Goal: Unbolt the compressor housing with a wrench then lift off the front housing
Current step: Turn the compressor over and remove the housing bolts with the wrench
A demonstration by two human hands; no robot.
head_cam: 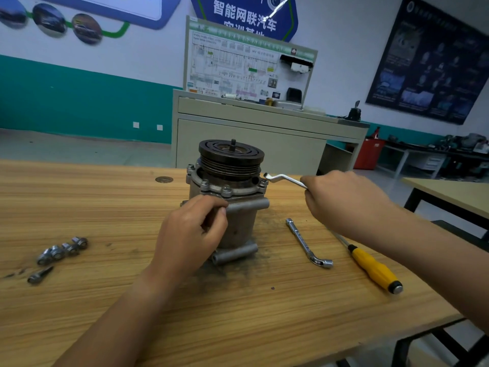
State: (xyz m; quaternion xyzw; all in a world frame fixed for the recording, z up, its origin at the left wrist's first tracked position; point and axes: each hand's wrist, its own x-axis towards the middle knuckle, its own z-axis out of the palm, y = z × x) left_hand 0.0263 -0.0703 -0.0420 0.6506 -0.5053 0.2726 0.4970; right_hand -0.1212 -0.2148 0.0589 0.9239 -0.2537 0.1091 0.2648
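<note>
Here, right fingers (312,182) grip the wrench (287,180) beside the compressor (240,229).

Your left hand (190,234) grips the upright compressor (232,165) on the wooden table (79,202); your right hand (341,200) holds the wrench (284,179), its far end at a flange bolt (262,183); loose bolts (62,250) lie left; an L-shaped socket wrench (307,242) and yellow screwdriver (375,268) lie right.

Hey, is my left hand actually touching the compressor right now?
Touching. The head view shows the left hand curled round the side of the compressor, with no gap visible between them.
</note>
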